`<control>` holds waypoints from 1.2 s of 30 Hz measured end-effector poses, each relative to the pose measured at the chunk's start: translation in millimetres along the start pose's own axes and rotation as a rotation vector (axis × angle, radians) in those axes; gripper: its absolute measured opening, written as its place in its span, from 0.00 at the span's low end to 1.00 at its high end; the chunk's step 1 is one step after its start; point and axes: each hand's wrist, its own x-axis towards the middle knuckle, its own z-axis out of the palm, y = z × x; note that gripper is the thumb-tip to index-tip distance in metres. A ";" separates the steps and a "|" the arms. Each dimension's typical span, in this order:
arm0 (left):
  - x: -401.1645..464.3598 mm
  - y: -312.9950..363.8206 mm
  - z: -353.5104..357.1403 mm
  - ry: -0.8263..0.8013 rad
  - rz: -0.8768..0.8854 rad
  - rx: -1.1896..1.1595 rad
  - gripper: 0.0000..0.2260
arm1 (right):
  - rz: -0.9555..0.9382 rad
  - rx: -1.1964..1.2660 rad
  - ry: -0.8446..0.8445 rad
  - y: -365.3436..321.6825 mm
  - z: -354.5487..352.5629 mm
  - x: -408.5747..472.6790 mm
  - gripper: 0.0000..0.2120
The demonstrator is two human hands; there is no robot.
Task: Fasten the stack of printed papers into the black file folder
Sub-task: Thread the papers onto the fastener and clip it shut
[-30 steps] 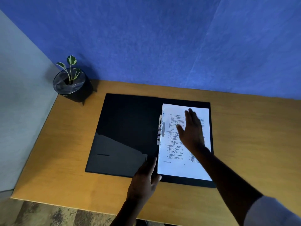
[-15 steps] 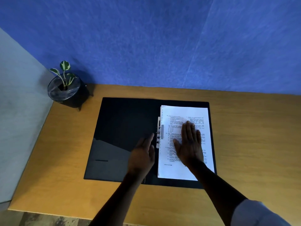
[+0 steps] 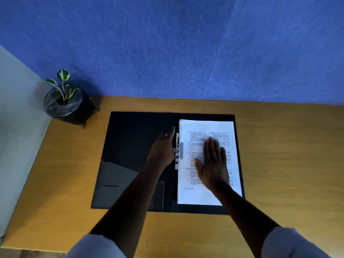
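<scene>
Flat, both hands lie unclenched: right hand [image 3: 214, 162] pressing lengthwise papers [image 3: 204, 194], left hand [image 3: 163, 149] beside clip [image 3: 178, 151].

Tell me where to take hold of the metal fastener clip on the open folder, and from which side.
Grip the metal fastener clip at its long narrow bar, pinching across its width, probably from the left, over the bare inner cover of the black folder. The paper stack butts against its right edge, pressed flat by the right hand; the left hand already lies beside it.

Papers [image 3: 206, 127] on folder's [image 3: 137, 131] right half, plant pot [image 3: 68, 108] behind-left.
</scene>
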 end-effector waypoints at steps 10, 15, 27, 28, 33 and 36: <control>8.3 -4.1 -2.9 -0.007 0.056 0.002 0.35 | 0.005 0.021 -0.018 -1.9 -2.8 -0.6 0.37; 9.2 -3.8 -5.9 -0.010 0.057 -0.020 0.34 | 0.015 0.033 -0.008 -5.1 -1.5 -0.6 0.37; 3.3 -3.8 -11.8 0.003 0.102 -0.044 0.31 | -0.011 0.012 0.001 -1.0 3.4 -0.3 0.37; 2.8 -3.5 -12.2 0.007 0.107 -0.041 0.31 | -0.014 0.011 0.001 -1.0 3.1 -0.1 0.37; -2.2 -4.0 -13.5 0.023 0.128 -0.054 0.29 | -0.019 0.010 0.003 0.0 1.9 -0.8 0.37; -6.6 -3.7 -14.1 0.050 0.144 -0.069 0.29 | -0.020 0.001 -0.004 0.7 1.1 -2.0 0.37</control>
